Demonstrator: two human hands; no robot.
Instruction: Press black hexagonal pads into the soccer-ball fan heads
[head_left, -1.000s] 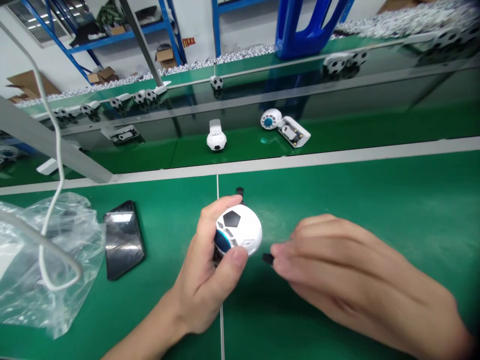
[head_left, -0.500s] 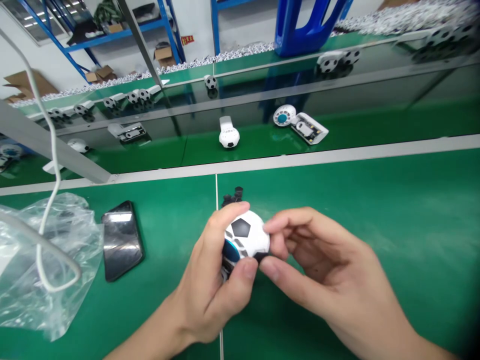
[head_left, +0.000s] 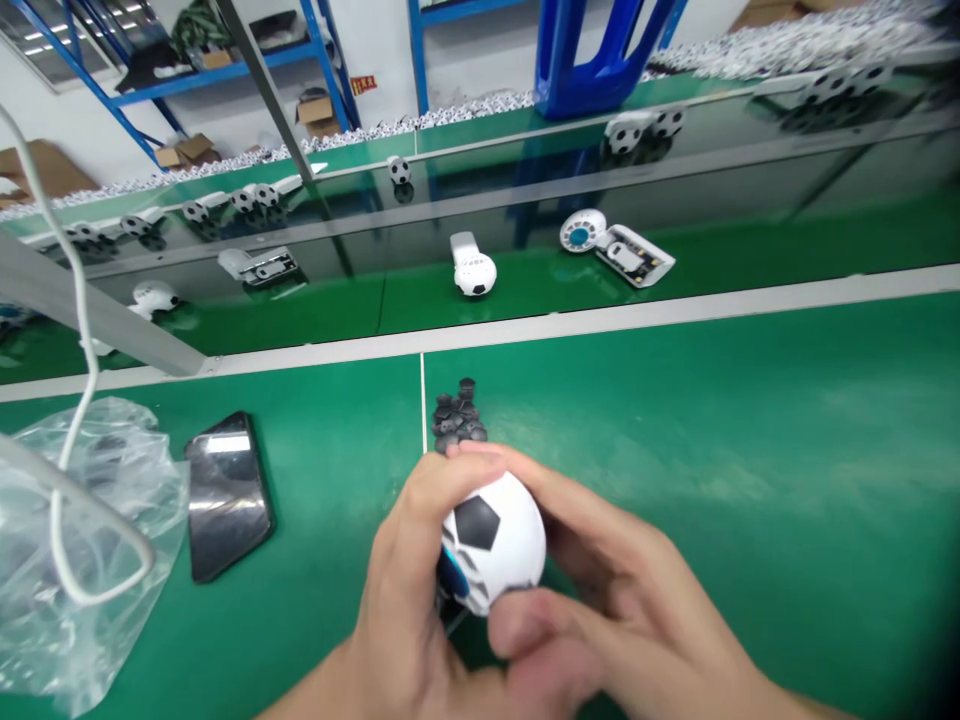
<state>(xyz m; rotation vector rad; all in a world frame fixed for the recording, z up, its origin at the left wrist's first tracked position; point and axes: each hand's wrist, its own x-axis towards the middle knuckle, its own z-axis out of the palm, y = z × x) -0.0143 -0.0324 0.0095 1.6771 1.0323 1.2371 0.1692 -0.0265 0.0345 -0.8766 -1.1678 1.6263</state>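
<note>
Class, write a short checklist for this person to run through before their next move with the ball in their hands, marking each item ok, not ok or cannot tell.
1. Grip: ok. The left hand and right hand both hold the white football-patterned ball.
2. Spare parts in reach: ok. The heap of small black parts lies just beyond the hands.
3. Blue ring seating: cannot tell. The blue ring is partly hidden by the left hand.
4. Ball's underside: cannot tell. Hands hide it.
5. Hands free of clutter: ok. The black smartphone, plastic bag and white cable lie apart from them.
</note>
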